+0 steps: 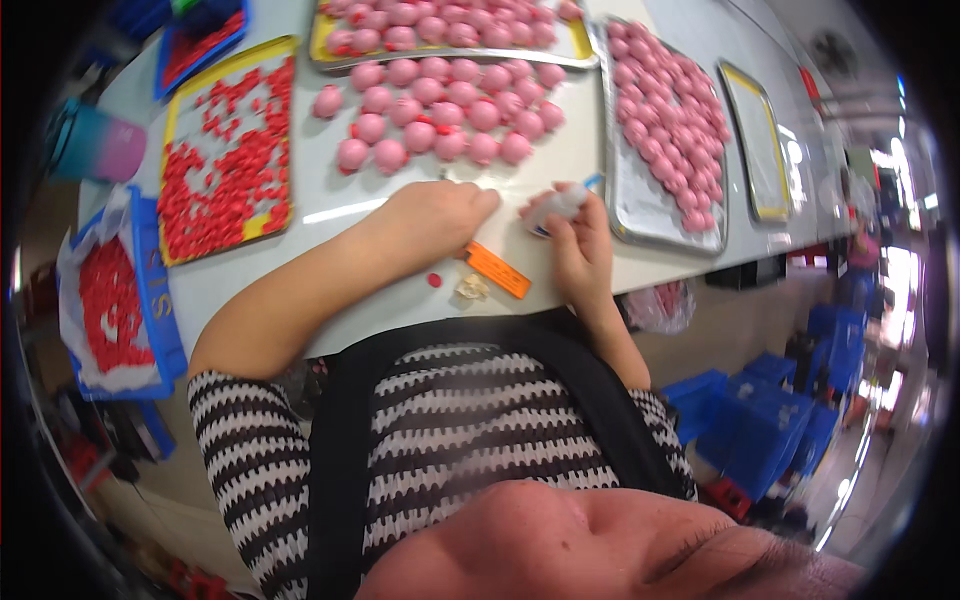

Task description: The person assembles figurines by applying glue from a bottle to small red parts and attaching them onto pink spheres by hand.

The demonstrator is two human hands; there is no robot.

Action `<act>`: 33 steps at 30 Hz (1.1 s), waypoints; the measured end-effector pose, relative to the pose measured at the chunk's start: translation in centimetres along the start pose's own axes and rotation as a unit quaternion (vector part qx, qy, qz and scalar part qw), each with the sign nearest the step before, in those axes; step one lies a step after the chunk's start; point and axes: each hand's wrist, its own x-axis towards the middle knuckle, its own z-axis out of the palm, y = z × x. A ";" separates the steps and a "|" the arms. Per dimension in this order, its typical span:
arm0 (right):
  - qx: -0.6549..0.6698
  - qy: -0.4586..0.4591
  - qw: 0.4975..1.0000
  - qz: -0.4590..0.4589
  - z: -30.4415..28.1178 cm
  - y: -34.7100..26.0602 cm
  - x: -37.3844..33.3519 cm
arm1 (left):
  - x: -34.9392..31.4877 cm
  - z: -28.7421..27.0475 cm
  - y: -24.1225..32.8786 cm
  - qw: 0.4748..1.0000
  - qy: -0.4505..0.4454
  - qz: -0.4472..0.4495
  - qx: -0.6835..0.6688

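Observation:
My left hand (440, 222) is closed on the white table, its fingers curled; whatever they hold is hidden behind the knuckles. In my right hand (585, 250) is a small whitish squeeze bottle (562, 206) with a blue tip, gripped between thumb and fingers. Just beyond both hands lie rows of pink balls (430, 92), several with red parts on them. Between my hands and my body rest a flat orange strip (498, 272), a crumpled pale scrap (472, 287) and a small red disc (434, 280).
Left stands a yellow-edged tray (283, 130) of small red pieces, with a blue basket (165, 300) and teal-pink bottle (92, 142) beside it. Pink balls fill a far tray (330, 55) and a right metal tray (640, 215). Another tray (770, 212) lies farther right; blue bins (755, 430) stand below.

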 end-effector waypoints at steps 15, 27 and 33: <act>-0.023 0.008 1.000 0.008 10.0 -4.1 -1.9 | -8.7 -7.8 -0.4 0.807 0.062 -0.233 -0.539; -0.032 -0.008 0.999 0.031 8.5 -3.6 -1.4 | -7.5 -5.6 -0.7 0.889 0.141 -0.154 -0.409; -0.018 -0.012 1.000 0.012 4.7 -1.8 -0.6 | -4.2 -3.4 -0.3 0.881 0.128 -0.150 -0.431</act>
